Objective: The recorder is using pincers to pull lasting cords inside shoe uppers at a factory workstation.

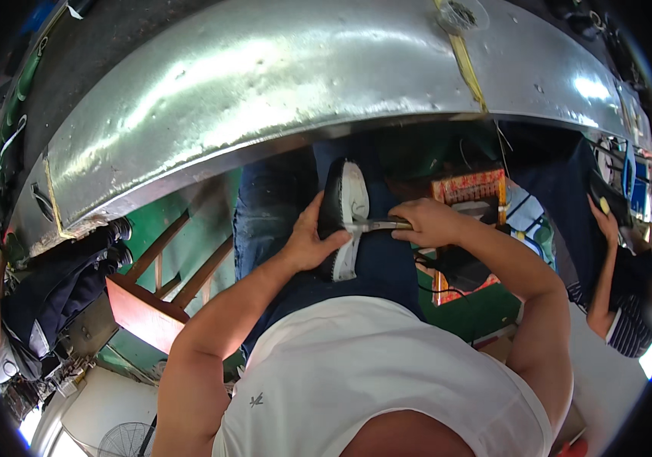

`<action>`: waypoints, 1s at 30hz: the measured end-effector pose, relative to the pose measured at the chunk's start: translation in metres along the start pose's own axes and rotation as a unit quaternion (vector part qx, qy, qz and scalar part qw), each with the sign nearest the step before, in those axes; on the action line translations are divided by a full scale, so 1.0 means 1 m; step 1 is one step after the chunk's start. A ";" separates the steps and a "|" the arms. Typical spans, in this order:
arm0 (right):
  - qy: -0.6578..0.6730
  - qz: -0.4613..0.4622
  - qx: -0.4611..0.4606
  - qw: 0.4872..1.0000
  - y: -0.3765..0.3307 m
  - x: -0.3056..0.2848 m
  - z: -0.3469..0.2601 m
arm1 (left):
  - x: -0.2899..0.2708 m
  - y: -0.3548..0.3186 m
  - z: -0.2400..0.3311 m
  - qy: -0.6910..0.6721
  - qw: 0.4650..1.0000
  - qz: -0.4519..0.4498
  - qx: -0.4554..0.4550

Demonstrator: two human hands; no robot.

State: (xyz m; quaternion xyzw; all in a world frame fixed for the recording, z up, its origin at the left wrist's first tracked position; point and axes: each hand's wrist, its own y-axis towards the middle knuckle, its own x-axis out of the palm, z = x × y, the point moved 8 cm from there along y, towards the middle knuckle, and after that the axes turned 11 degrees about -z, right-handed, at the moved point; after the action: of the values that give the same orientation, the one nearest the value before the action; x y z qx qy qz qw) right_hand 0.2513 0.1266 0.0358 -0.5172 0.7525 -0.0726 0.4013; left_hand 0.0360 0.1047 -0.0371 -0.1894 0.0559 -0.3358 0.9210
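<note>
A dark shoe (354,190) rests across my lap, its pale underside turned up. My left hand (312,242) grips the shoe's left edge, with the thumb lying toward its middle. From the right, my right hand (429,222) is closed round the handle of a slim metal hand tool (375,225). The tool's metal end lies over the middle of the pale underside, close to my left thumb. Its exact kind is hard to make out.
A long metal-topped bench (265,84) curves ahead, with a clear round container (463,15) on it. A wooden stool or bench (143,312) stands at left, a red patterned box (467,186) at right. Other people (608,221) sit at both sides.
</note>
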 end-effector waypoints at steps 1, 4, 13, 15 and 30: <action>0.068 -0.029 -0.003 0.997 -0.005 0.003 -0.001 | -0.001 0.000 -0.009 0.016 1.000 0.021 -0.001; 0.067 0.009 0.006 0.998 -0.022 0.014 -0.008 | 0.003 0.004 0.001 0.047 0.998 0.028 -0.008; 0.280 -0.002 0.139 0.950 -0.013 0.020 -0.009 | 0.017 -0.019 0.034 0.207 0.966 0.157 -0.020; 0.317 0.093 0.086 0.940 -0.001 0.047 0.004 | 0.014 -0.017 0.041 0.192 0.965 0.181 -0.001; 0.406 0.131 0.144 0.893 -0.017 0.026 -0.010 | 0.029 -0.003 0.077 0.413 0.907 0.041 -0.073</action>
State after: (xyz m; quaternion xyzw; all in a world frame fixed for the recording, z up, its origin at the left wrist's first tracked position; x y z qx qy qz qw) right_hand 0.2533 0.0939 0.0379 -0.2763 0.8919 -0.3307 0.1373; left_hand 0.0742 0.1075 0.0362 -0.0985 0.4632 -0.3414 0.8119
